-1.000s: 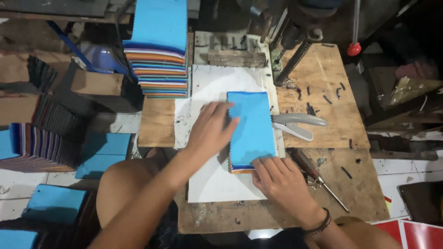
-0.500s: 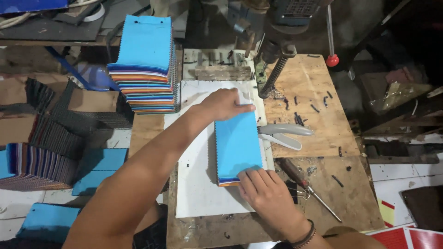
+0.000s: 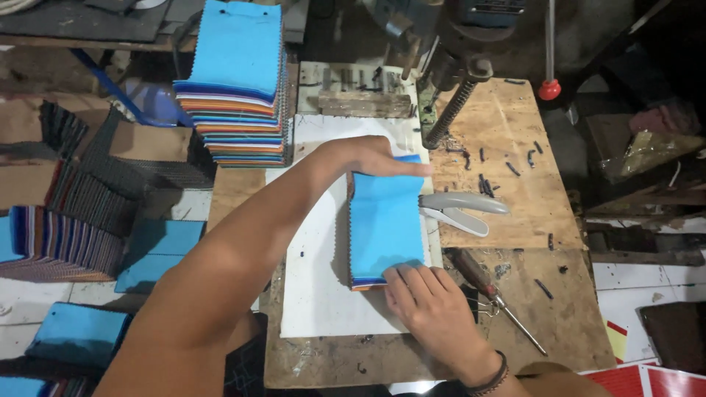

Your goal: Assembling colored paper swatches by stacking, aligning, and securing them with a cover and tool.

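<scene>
Swatch bundles [image 3: 62, 235] lie stacked on the floor at the far left, dark striped edges showing, with loose blue pieces [image 3: 81, 334] beside them. Next along, a tall finished stack [image 3: 239, 88] of many-coloured fabric sheets, blue on top and with small holes near its far edge, sits at the back-left corner of the worktop [image 3: 515, 154]. By my reading that pile is the done work, and the floor bundles are either waiting or sorted.

On the white board [image 3: 316, 287] in the middle lies the blue swatch pad [image 3: 386, 224] now being squared up. The left hand [image 3: 368, 158] presses flat across its far end, fingers stretched out and gripping nothing. The right hand [image 3: 430, 309] pins the near end, fingers spread on the bottom corner, also closed on nothing. I judge the pad is aligned but not yet punched or fastened.

Just right of it rest grey-handled scissors [image 3: 463, 209], a screwdriver [image 3: 493, 294], and scattered dark fasteners [image 3: 507, 165]. A press with a red-knobbed lever [image 3: 548, 88] stands behind, in a dim, cluttered workshop.
</scene>
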